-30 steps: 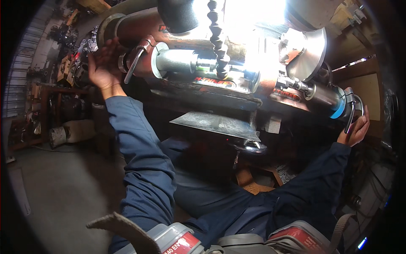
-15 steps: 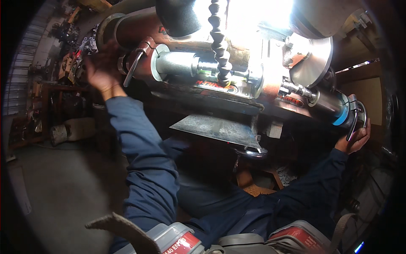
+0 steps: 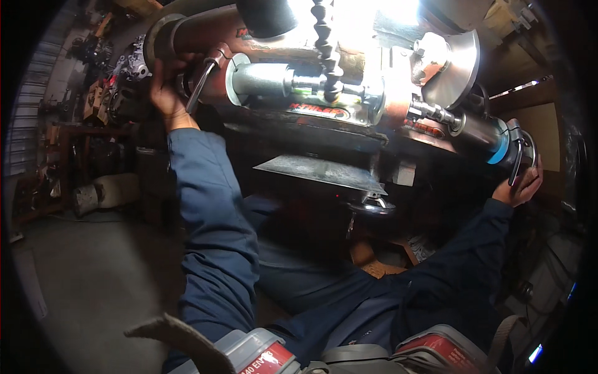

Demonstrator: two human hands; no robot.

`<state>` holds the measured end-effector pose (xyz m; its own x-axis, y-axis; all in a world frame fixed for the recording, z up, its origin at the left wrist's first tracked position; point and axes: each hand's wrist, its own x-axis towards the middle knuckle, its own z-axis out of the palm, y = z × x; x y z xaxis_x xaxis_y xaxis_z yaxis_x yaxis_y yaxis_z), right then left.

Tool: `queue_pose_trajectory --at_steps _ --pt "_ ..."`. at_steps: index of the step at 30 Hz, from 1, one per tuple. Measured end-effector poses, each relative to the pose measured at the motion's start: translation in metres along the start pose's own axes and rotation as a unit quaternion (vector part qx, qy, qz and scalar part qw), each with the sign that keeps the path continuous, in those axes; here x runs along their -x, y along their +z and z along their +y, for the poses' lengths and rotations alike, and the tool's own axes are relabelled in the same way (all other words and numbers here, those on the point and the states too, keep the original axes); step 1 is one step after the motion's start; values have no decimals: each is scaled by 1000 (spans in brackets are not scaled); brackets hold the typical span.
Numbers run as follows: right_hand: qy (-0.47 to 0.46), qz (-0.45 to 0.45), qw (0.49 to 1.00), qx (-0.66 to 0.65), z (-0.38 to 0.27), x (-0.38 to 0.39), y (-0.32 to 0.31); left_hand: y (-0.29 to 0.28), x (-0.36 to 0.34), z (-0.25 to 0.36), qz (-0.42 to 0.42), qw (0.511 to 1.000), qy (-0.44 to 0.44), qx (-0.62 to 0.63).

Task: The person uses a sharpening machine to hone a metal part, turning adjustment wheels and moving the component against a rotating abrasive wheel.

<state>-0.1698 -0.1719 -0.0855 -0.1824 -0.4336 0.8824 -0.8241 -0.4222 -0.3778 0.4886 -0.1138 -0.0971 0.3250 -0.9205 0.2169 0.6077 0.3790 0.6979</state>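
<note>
A grinding machine with a red-brown body [image 3: 208, 34] stretches across the upper part of the view. My left hand [image 3: 168, 100] is at the left end of its spindle, with fingers curled round the end knob, which the hand mostly hides. Beside it a metal clamp lever [image 3: 200, 84] slants down, and a light grey cylinder [image 3: 261, 79] continues the spindle rightward. At the far right my right hand [image 3: 522, 185] closes on the rim of a metal handwheel [image 3: 531, 146], its fingers partly hidden. Another lever [image 3: 516, 163] hangs there, next to a dark cylinder with a blue band [image 3: 500, 149].
A ribbed flexible hose [image 3: 326, 50] hangs before the machine, near a grinding disc [image 3: 458, 68] and a glaring lamp. Below are a metal plate [image 3: 321, 173] and a small handwheel [image 3: 372, 207]. Metal parts [image 3: 134, 59] crowd the left; a gas cylinder [image 3: 112, 192] lies on the floor.
My left hand has moved right and slightly up, onto the spindle's left end. My right hand stays at the handwheel. The machine sits slightly higher in the view.
</note>
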Motion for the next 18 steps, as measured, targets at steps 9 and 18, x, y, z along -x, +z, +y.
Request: queue_pose_trajectory --at_steps 9,18 --pt "112 -57 992 -6 0 -10 -8 10 -1 -7 35 997 38 -54" --pt "125 -182 973 74 17 -38 -16 24 1 -10 95 986 64 -117"
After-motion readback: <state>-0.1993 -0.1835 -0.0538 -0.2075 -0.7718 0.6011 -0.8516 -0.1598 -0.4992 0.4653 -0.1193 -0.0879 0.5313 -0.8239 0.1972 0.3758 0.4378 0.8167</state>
